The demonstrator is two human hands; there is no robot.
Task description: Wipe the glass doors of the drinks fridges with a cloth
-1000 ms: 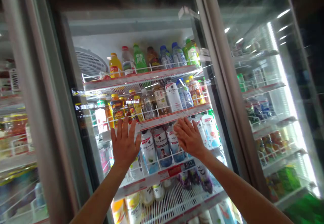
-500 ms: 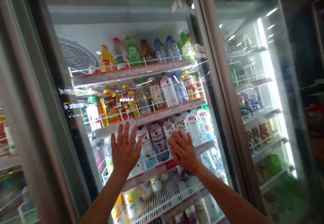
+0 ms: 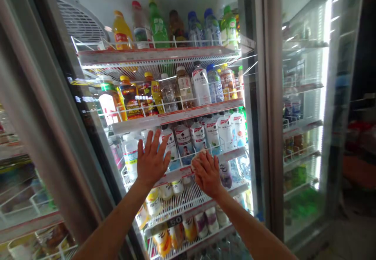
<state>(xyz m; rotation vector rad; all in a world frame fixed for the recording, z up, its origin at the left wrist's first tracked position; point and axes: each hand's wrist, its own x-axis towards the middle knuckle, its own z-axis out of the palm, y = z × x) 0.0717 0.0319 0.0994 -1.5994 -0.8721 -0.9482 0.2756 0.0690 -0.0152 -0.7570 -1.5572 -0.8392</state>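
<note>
My left hand [image 3: 151, 160] is spread flat on the glass door [image 3: 182, 13] of a drinks fridge, fingers apart and pointing up. To its right my right hand [image 3: 208, 174] presses a pale crumpled cloth [image 3: 196, 162] against the same pane. Its fingers lie over the cloth and hide most of it. Behind the glass, around both hands, stands a row of white-labelled bottles [image 3: 183, 140] on the middle shelf. A dark purple bottle [image 3: 225, 174] shows just right of my right hand, one shelf lower.
Higher shelves hold yellow, green and blue-capped bottles [image 3: 158, 27]. A metal door frame [image 3: 268, 107] parts this door from another lit fridge section [image 3: 305, 115] on the right. Along the left runs a thick metal frame [image 3: 44, 107], with more shelves [image 3: 26, 228] beyond it.
My right hand has slid the cloth lower on the glass relative to the shelves. The left hand stays spread on the pane. The view has shifted, showing more of the lower shelves.
</note>
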